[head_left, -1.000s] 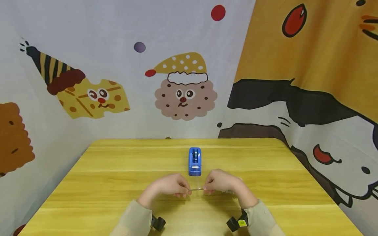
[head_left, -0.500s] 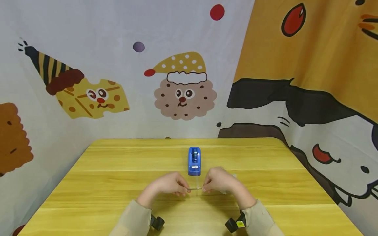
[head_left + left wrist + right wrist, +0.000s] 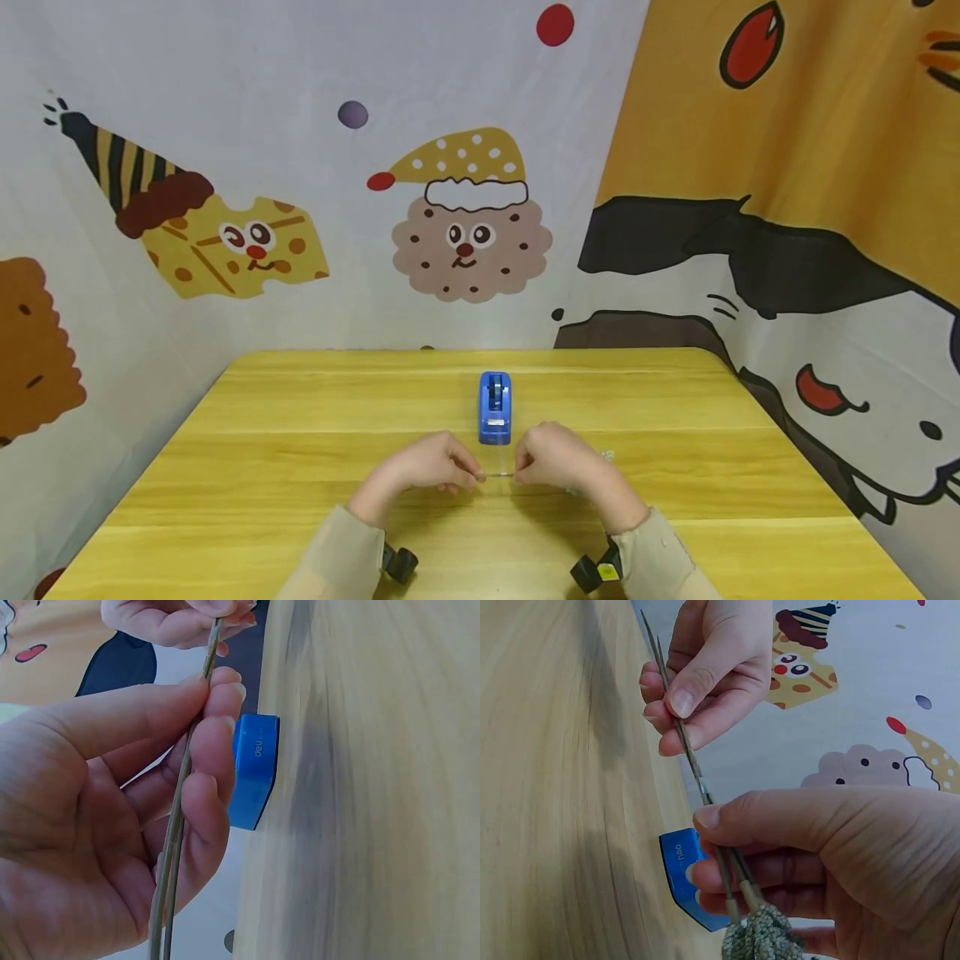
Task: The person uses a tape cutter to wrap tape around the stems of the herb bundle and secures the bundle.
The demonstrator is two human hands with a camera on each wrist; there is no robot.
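Note:
Between both hands runs a bundle of thin brownish stems, held sideways above the table. My left hand pinches it between thumb and fingers; in the left wrist view the loose stem ends pass across the palm. The right hand pinches the other part with thumb and forefinger, just short of the grey-green braided heads. A shiny clear patch, like tape, lies on the stems between the hands. Just beyond them stands a blue tape dispenser, and a faint clear strip shows between it and the stems.
The wooden table reaches back to a cartoon-printed curtain. Small pale bits of the heads show past the right hand in the head view. A black wrist camera sits at each cuff.
Both hands have shifted slightly away from the body with the stems, the right a little more. Its lower fingers are now tucked out of sight. The dispenser has stayed in place.

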